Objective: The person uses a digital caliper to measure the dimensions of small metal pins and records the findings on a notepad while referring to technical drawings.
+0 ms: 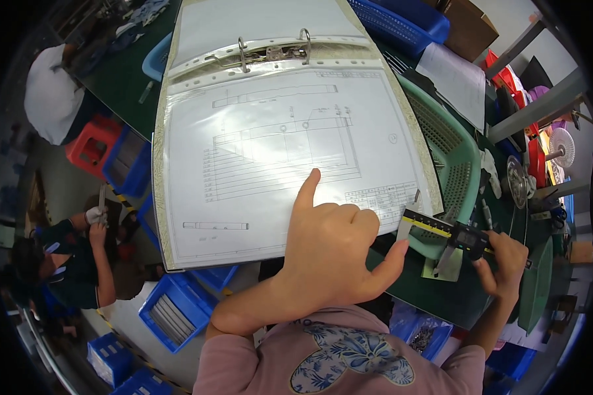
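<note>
An open ring binder (pixel 191 191) holds a technical drawing in a clear sleeve in front of me. My left hand (pixel 329 243) is over the drawing's lower part. One finger points away from me and the thumb stretches right, while its middle fingers curl under; nothing shows in it. The thumb tip is close to a jaw of the digital caliper (pixel 468 241). My right hand (pixel 504 263) grips that caliper near its display, to the right of the binder. Its jaws are spread, and no part is visible between them.
A green perforated basket (pixel 464 164) stands right of the binder on the dark green table (pixel 428 303). Blue bins (pixel 178 309) sit low on the left, one holding grey bars. Another person (pixel 66 257) works at the left, near a red stool (pixel 91 145).
</note>
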Motion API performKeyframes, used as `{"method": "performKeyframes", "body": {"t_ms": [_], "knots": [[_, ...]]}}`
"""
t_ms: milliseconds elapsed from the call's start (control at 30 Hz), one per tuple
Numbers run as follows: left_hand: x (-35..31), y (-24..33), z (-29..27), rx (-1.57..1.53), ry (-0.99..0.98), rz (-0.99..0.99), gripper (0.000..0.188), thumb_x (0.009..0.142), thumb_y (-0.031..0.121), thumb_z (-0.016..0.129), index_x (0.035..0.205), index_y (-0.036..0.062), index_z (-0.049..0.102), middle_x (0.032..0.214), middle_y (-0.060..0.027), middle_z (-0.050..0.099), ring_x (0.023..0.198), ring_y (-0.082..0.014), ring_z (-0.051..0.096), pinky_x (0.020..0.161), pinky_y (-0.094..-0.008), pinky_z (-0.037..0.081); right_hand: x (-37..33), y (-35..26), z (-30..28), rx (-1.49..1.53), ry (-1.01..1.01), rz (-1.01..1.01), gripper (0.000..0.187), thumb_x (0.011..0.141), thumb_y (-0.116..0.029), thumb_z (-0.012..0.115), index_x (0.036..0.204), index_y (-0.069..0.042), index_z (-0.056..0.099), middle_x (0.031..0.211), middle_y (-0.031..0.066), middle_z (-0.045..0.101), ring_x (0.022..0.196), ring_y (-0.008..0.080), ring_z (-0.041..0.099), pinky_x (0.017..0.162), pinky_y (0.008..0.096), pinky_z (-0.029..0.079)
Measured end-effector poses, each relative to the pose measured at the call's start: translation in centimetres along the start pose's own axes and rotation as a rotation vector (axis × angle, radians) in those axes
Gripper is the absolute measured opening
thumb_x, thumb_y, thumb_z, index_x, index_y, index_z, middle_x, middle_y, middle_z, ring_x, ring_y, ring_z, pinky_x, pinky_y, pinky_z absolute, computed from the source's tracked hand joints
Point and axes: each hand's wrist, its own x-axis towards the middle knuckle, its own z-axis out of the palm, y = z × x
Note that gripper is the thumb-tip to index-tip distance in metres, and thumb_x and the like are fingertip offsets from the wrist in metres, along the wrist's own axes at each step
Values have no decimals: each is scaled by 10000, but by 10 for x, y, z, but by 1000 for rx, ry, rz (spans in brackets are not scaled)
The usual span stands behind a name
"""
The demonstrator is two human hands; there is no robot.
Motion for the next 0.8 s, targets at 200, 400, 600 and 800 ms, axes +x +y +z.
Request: {"method": "performKeyframes", "body": {"t_ms": [200, 400, 600, 800], "knots": [[-4, 0, -3, 2, 39, -24, 372, 687, 270, 684, 505, 97, 408, 445, -38, 382, 405, -224, 406, 962, -576, 328, 1, -1, -1, 24, -27, 23, 408, 748, -385, 615, 905, -9, 605, 618, 85, 491, 526, 259, 494, 504, 360, 352], [-9, 0, -6, 21, 99, -60, 388, 678, 253, 695, 501, 118, 377, 450, -16, 356, 403, -207, 384, 972, -564, 313, 0, 2, 2, 7, -7, 12, 417, 755, -383, 603, 916, 1, 600, 635, 85, 503, 545, 256, 499, 526, 359, 344], [-16, -2, -16, 66, 106, -101, 390, 677, 250, 696, 500, 117, 375, 446, -16, 354, 400, -211, 383, 970, -560, 314, -5, 7, 5, 70, -52, 71, 426, 737, -365, 609, 943, 9, 595, 670, 85, 517, 579, 254, 504, 565, 355, 340], [-19, 0, -20, 78, 94, -107, 387, 677, 272, 699, 502, 107, 397, 446, -32, 376, 398, -222, 394, 969, -559, 323, -6, 7, 4, 34, -16, 25, 431, 721, -347, 617, 954, 15, 597, 677, 92, 519, 606, 260, 513, 597, 353, 346]]}}
